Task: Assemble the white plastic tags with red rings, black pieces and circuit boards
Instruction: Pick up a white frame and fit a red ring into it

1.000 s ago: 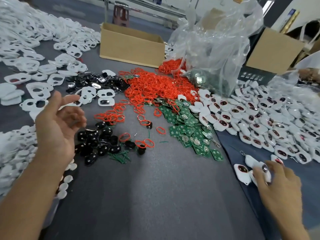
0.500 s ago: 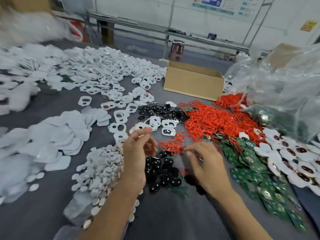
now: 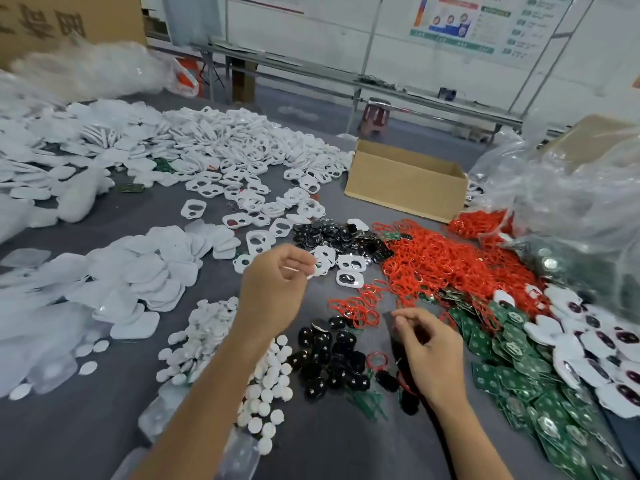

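Fingers [image 3: 299, 259] of left hand [image 3: 273, 289] pinch white tag [image 3: 311, 273] near black pieces [image 3: 329, 355].

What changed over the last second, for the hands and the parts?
The right hand left the finished tags at the far right and came in over the loose black pieces, fingers curled; whether it holds anything is unclear. The left hand, open a second ago, now pinches a white tag. The head turned left. The piles of red rings and circuit boards lie as before.
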A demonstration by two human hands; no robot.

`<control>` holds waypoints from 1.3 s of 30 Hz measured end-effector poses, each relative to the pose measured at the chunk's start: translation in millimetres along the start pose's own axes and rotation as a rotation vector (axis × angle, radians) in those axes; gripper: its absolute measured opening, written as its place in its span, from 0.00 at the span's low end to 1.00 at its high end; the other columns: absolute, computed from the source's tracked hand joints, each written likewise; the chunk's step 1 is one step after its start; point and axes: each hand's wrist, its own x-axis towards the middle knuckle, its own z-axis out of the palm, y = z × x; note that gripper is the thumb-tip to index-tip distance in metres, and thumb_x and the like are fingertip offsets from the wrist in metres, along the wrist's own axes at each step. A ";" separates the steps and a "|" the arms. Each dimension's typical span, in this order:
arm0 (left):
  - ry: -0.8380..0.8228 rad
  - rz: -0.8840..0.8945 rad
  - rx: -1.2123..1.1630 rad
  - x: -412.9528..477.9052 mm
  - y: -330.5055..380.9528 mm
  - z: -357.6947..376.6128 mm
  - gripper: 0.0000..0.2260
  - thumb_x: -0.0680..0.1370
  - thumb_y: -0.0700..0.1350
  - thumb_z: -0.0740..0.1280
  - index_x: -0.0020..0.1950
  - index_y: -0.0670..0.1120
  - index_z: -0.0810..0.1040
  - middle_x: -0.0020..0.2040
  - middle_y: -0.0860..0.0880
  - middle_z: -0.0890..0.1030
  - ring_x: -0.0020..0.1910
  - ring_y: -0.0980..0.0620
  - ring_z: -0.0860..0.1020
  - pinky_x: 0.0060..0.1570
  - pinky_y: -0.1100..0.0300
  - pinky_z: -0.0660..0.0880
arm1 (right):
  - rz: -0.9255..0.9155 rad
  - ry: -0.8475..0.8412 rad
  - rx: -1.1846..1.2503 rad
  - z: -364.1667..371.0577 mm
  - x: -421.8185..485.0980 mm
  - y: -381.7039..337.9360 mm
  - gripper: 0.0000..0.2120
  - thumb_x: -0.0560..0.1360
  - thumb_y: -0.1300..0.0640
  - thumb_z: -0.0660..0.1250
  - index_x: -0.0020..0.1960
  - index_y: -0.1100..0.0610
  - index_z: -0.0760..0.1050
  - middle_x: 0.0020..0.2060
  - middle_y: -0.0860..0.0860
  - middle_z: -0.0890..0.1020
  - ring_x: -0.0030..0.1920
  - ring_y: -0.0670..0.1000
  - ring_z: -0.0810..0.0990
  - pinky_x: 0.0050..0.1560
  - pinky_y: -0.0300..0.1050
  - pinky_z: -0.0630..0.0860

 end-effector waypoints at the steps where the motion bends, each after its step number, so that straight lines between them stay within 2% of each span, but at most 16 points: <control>1: -0.004 0.004 0.081 8.6 -2.6 -4.6 0.14 0.75 0.31 0.63 0.44 0.50 0.81 0.42 0.56 0.83 0.39 0.60 0.79 0.38 0.73 0.72 | 0.007 0.007 -0.001 0.1 0.2 0.2 0.16 0.75 0.63 0.69 0.41 0.40 0.77 0.37 0.35 0.82 0.36 0.40 0.80 0.37 0.26 0.71; 5: -0.043 -0.033 0.396 41.2 -23.3 -1.4 0.10 0.77 0.37 0.65 0.56 0.44 0.81 0.52 0.48 0.83 0.55 0.49 0.79 0.55 0.58 0.73 | 0.026 0.002 0.013 1.8 -0.3 1.2 0.15 0.75 0.63 0.69 0.41 0.42 0.78 0.34 0.39 0.82 0.34 0.41 0.80 0.36 0.29 0.73; 8: -0.154 0.029 0.638 49.2 -31.6 23.1 0.14 0.78 0.45 0.68 0.62 0.41 0.79 0.59 0.43 0.80 0.61 0.44 0.75 0.61 0.52 0.72 | 0.015 -0.011 0.000 1.8 -0.2 0.8 0.13 0.75 0.62 0.69 0.41 0.44 0.78 0.31 0.42 0.82 0.34 0.43 0.80 0.37 0.36 0.73; 10: -0.161 0.085 0.841 53.0 -32.4 36.7 0.15 0.78 0.48 0.69 0.61 0.41 0.77 0.59 0.42 0.78 0.61 0.43 0.74 0.59 0.52 0.71 | 0.009 -0.018 -0.004 1.7 -0.8 1.1 0.12 0.75 0.63 0.69 0.41 0.45 0.79 0.31 0.43 0.81 0.34 0.43 0.79 0.37 0.36 0.73; 12: -0.127 0.096 0.987 56.3 -26.5 42.5 0.10 0.78 0.45 0.68 0.57 0.43 0.78 0.57 0.44 0.78 0.59 0.43 0.73 0.56 0.53 0.71 | 0.008 -0.029 -0.004 1.4 -1.6 0.6 0.11 0.75 0.63 0.69 0.41 0.47 0.80 0.31 0.44 0.81 0.34 0.43 0.79 0.36 0.36 0.72; 14: -0.084 0.084 1.041 58.2 -21.3 44.4 0.03 0.77 0.38 0.66 0.48 0.44 0.78 0.51 0.44 0.80 0.53 0.45 0.73 0.48 0.54 0.70 | 0.011 -0.037 -0.003 0.9 -1.5 -0.2 0.10 0.75 0.63 0.69 0.41 0.48 0.80 0.31 0.44 0.81 0.33 0.44 0.78 0.35 0.38 0.72; 16: -0.053 0.083 1.035 59.1 -18.4 45.2 0.06 0.76 0.35 0.64 0.43 0.44 0.76 0.47 0.43 0.80 0.47 0.44 0.74 0.41 0.56 0.68 | 0.011 -0.042 0.004 -0.1 -1.5 -0.5 0.09 0.75 0.63 0.69 0.42 0.49 0.80 0.31 0.45 0.81 0.33 0.45 0.78 0.34 0.37 0.72; 20: 0.039 0.162 0.969 58.6 -16.3 39.3 0.05 0.78 0.37 0.62 0.47 0.43 0.78 0.44 0.43 0.81 0.44 0.43 0.77 0.37 0.55 0.65 | 0.012 -0.047 0.012 -0.9 -1.8 -1.3 0.08 0.75 0.64 0.69 0.42 0.52 0.81 0.30 0.45 0.81 0.34 0.45 0.78 0.35 0.37 0.71; 23: 0.110 0.180 0.632 50.0 -11.3 34.1 0.05 0.78 0.40 0.65 0.47 0.44 0.81 0.41 0.43 0.82 0.43 0.42 0.79 0.37 0.54 0.71 | 0.027 -0.021 0.020 0.9 -1.4 -3.0 0.09 0.74 0.64 0.69 0.41 0.52 0.81 0.30 0.45 0.81 0.33 0.44 0.77 0.34 0.32 0.68; 26: -0.132 0.005 0.082 26.0 0.1 32.3 0.04 0.76 0.42 0.71 0.42 0.48 0.82 0.37 0.50 0.84 0.36 0.55 0.82 0.35 0.62 0.77 | -0.002 0.012 0.004 1.3 -0.9 -3.9 0.10 0.75 0.64 0.69 0.42 0.49 0.80 0.30 0.44 0.81 0.33 0.45 0.77 0.33 0.31 0.68; 28: -0.262 -0.166 -0.107 5.7 1.0 35.3 0.06 0.75 0.42 0.72 0.40 0.52 0.83 0.35 0.53 0.84 0.37 0.57 0.83 0.37 0.64 0.78 | -0.028 0.070 -0.004 0.6 -0.9 -3.8 0.10 0.75 0.64 0.69 0.43 0.49 0.80 0.33 0.43 0.81 0.34 0.44 0.78 0.35 0.31 0.69; 30: -0.289 -0.272 -0.153 -9.4 -3.0 39.3 0.09 0.76 0.41 0.69 0.40 0.52 0.84 0.33 0.56 0.83 0.33 0.60 0.80 0.33 0.67 0.75 | -0.065 0.174 -0.009 -0.1 -0.7 -3.9 0.07 0.75 0.63 0.69 0.45 0.52 0.81 0.36 0.45 0.82 0.36 0.45 0.78 0.39 0.33 0.71; 32: -0.303 -0.308 -0.121 -16.0 -6.2 42.9 0.13 0.78 0.39 0.63 0.41 0.51 0.85 0.33 0.54 0.81 0.30 0.59 0.77 0.27 0.69 0.70 | -0.094 0.271 -0.027 1.3 -1.7 -5.8 0.05 0.76 0.59 0.67 0.48 0.54 0.82 0.37 0.46 0.81 0.37 0.48 0.78 0.41 0.35 0.71; 35: -0.293 -0.322 -0.118 -17.2 -4.4 46.2 0.12 0.79 0.40 0.60 0.45 0.44 0.84 0.33 0.50 0.77 0.27 0.56 0.71 0.26 0.65 0.65 | -0.087 0.332 -0.038 1.6 -3.4 -13.3 0.09 0.78 0.54 0.62 0.50 0.54 0.81 0.39 0.46 0.81 0.38 0.50 0.78 0.41 0.45 0.74; 37: -0.269 -0.314 -0.158 -18.6 -6.5 48.9 0.11 0.79 0.41 0.61 0.44 0.44 0.83 0.32 0.49 0.77 0.27 0.56 0.71 0.28 0.64 0.66 | -0.131 0.285 -0.047 -3.0 -2.3 -18.6 0.13 0.80 0.51 0.60 0.49 0.55 0.81 0.39 0.46 0.81 0.38 0.50 0.78 0.41 0.46 0.74; 39: -0.267 -0.307 -0.204 -22.0 -8.6 51.0 0.11 0.79 0.40 0.62 0.43 0.45 0.83 0.29 0.51 0.77 0.25 0.58 0.71 0.25 0.67 0.66 | -0.156 0.095 0.033 -6.3 0.6 -27.2 0.16 0.80 0.46 0.59 0.46 0.53 0.81 0.37 0.46 0.82 0.37 0.50 0.78 0.39 0.46 0.73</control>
